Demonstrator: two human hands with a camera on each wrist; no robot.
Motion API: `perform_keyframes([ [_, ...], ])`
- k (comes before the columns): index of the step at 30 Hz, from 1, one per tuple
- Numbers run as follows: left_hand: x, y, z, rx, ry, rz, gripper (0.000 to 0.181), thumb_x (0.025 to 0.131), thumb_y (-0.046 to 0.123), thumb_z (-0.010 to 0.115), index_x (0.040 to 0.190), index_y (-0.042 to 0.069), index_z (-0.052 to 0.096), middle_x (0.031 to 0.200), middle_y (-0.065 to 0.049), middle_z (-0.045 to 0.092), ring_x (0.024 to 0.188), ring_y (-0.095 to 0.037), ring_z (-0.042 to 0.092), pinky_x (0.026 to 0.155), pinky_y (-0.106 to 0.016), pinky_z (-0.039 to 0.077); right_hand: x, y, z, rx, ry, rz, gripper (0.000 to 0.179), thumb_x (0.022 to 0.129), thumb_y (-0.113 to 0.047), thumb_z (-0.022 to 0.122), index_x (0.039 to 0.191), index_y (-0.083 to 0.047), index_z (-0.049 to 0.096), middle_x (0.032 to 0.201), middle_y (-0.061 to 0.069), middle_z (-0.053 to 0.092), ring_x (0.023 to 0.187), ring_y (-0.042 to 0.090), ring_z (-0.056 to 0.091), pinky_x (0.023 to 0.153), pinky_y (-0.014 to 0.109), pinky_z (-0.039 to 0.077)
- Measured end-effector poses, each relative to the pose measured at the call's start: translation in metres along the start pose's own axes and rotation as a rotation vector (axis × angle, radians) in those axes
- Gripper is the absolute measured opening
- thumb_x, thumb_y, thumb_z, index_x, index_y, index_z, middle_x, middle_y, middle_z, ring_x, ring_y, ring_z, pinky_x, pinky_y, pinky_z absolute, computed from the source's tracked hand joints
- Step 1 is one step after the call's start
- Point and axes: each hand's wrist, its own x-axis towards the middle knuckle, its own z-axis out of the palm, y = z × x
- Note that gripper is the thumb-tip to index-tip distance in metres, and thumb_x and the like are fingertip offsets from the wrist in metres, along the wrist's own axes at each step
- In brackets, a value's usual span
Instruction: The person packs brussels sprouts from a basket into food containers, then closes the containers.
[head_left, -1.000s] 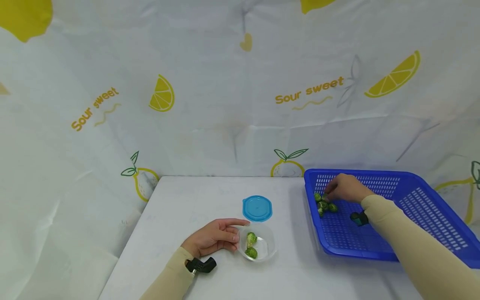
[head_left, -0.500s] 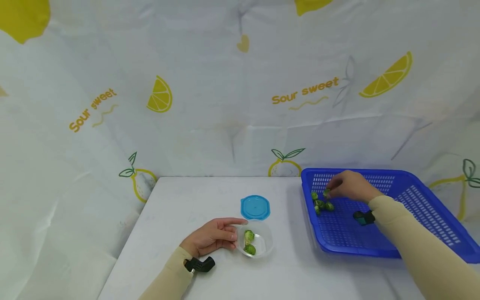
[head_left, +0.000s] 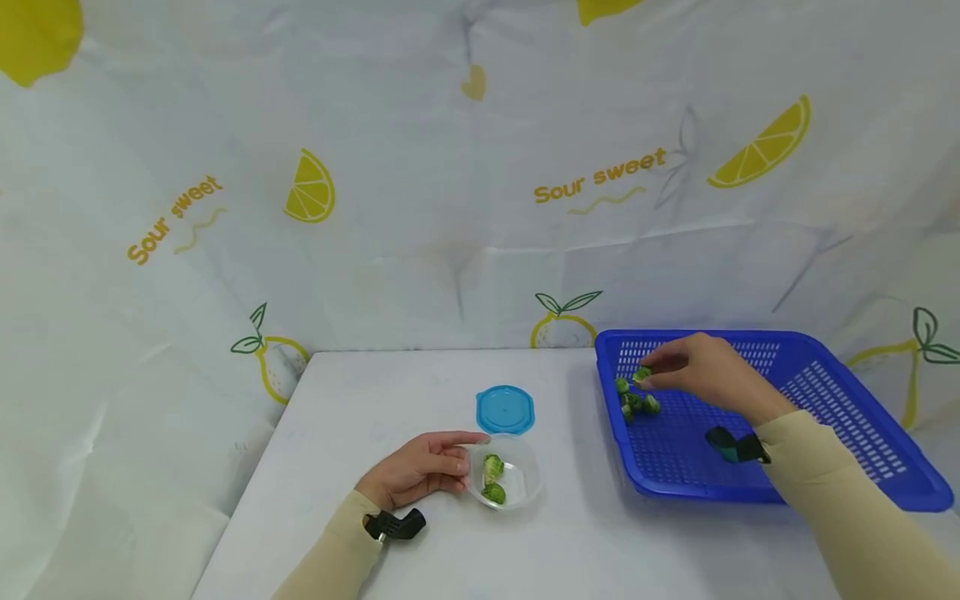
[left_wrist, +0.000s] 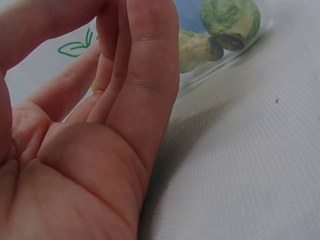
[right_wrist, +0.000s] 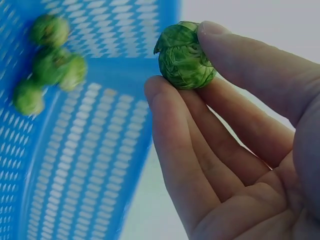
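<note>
In the head view my left hand [head_left: 416, 471] holds the left side of a clear plastic container [head_left: 525, 467], the index finger along its far rim. Two Brussels sprouts [head_left: 492, 493] lie inside it; the left wrist view shows their cut stems close to my fingers [left_wrist: 150, 75]. Over the blue basket's left part, my right hand [head_left: 697, 371] pinches one Brussels sprout [right_wrist: 182, 57] between thumb and fingertips. Below it, several more sprouts [right_wrist: 52, 65] sit in the basket's left corner.
The blue perforated basket [head_left: 720, 492] stands at the right of the white table [head_left: 360, 400]. A round blue lid [head_left: 506, 410] lies just behind the container. A white cloth [head_left: 420, 208] with lemon prints hangs behind the table.
The right hand has picked a sprout out of the group in the basket and lifted it. The left hand stays at the container, and the head view has shifted slightly.
</note>
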Motion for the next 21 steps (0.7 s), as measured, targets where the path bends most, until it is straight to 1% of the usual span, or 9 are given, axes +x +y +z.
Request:
perform_keyframes([
  [4, 0.001, -0.001, -0.003, -0.005, -0.003, -0.002, 0.059, 0.103, 0.002, 0.067, 0.16, 0.006, 0.053, 0.101, 0.004, 0.069, 0.088, -0.007, 0.073, 0.087, -0.026, 0.066, -0.007, -0.021, 0.007, 0.005, 0.028, -0.044, 0.042, 0.096, -0.04, 0.083, 0.128, -0.012, 0.08, 0.115, 0.003, 0.081, 0.106, 0.024, 0.076, 0.093, 0.055, 0.063],
  [6, 0.002, -0.001, -0.003, -0.004, -0.004, -0.005, 0.059, 0.103, 0.004, 0.069, 0.16, 0.007, 0.053, 0.1, 0.003, 0.068, 0.087, -0.007, 0.072, 0.087, -0.025, 0.066, -0.008, -0.032, 0.013, 0.014, 0.027, -0.063, 0.04, 0.095, -0.04, 0.083, 0.126, -0.013, 0.081, 0.112, 0.001, 0.082, 0.103, 0.021, 0.076, 0.089, 0.05, 0.064],
  [10, 0.002, 0.001, -0.003, 0.008, 0.008, -0.013, 0.061, 0.101, 0.008, 0.073, 0.159, 0.008, 0.054, 0.099, 0.003, 0.068, 0.086, -0.008, 0.072, 0.087, -0.025, 0.065, -0.005, -0.057, 0.029, 0.08, 0.014, -0.092, 0.037, 0.095, -0.036, 0.085, 0.123, -0.012, 0.081, 0.107, -0.001, 0.081, 0.098, 0.016, 0.074, 0.083, 0.039, 0.063],
  [12, 0.001, 0.002, -0.003, 0.013, 0.017, -0.02, 0.061, 0.101, 0.009, 0.074, 0.158, 0.009, 0.055, 0.1, 0.003, 0.068, 0.085, -0.008, 0.072, 0.087, -0.025, 0.065, -0.002, -0.07, 0.039, 0.118, 0.008, -0.106, 0.034, 0.094, -0.033, 0.085, 0.121, -0.012, 0.081, 0.105, -0.001, 0.081, 0.096, 0.014, 0.074, 0.082, 0.035, 0.062],
  [16, 0.0, 0.003, -0.001, 0.017, 0.031, -0.029, 0.062, 0.101, 0.009, 0.074, 0.159, 0.009, 0.054, 0.1, 0.003, 0.068, 0.085, -0.008, 0.071, 0.088, -0.026, 0.066, 0.004, -0.09, 0.06, 0.161, -0.004, -0.137, 0.029, 0.094, -0.027, 0.086, 0.118, -0.012, 0.082, 0.102, -0.003, 0.081, 0.095, 0.012, 0.075, 0.084, 0.035, 0.064],
  [21, -0.001, 0.005, 0.001, 0.017, 0.047, -0.045, 0.062, 0.1, 0.011, 0.075, 0.158, 0.01, 0.055, 0.096, 0.003, 0.066, 0.086, -0.009, 0.071, 0.088, -0.026, 0.065, 0.009, -0.106, 0.085, 0.201, -0.031, -0.177, 0.026, 0.093, -0.024, 0.086, 0.117, -0.013, 0.082, 0.101, -0.004, 0.08, 0.093, 0.011, 0.074, 0.083, 0.035, 0.065],
])
